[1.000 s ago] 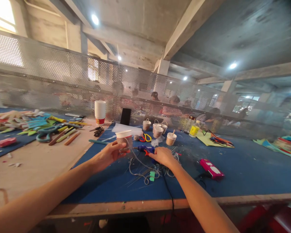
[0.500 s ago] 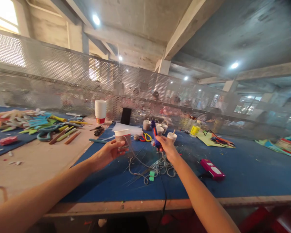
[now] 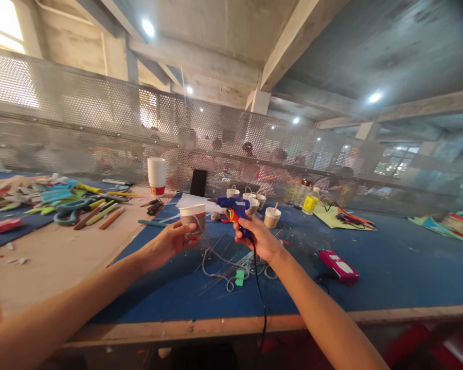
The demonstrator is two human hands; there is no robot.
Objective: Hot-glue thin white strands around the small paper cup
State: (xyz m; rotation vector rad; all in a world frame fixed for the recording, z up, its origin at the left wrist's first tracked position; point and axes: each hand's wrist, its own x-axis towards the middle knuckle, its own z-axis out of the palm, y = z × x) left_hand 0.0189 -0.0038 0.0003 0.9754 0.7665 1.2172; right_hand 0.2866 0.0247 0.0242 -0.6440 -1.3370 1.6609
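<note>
My left hand is closed around a paper cup, partly wrapped in grey cord and held upright above the blue mat. From the cup a loose grey cord trails down onto the mat in loops. In my right hand is a blue glue gun, gripped by its handle with the nozzle pointing left, just beyond and above the cup's rim. A black cable hangs from the glue gun over the table's front edge. Yellow-and-red scissors lie partly hidden behind the gun.
Several cord-wrapped cups stand behind my right hand. A stack of paper cups and a phone are at the back. A magenta box lies right, a yellow-labelled bottle farther back. Tools and clippings cover the left; a perforated screen rises behind.
My right hand has turned the glue gun from upright to level, so its nozzle now points left over the cup. My left hand still holds the cup in nearly the same place.
</note>
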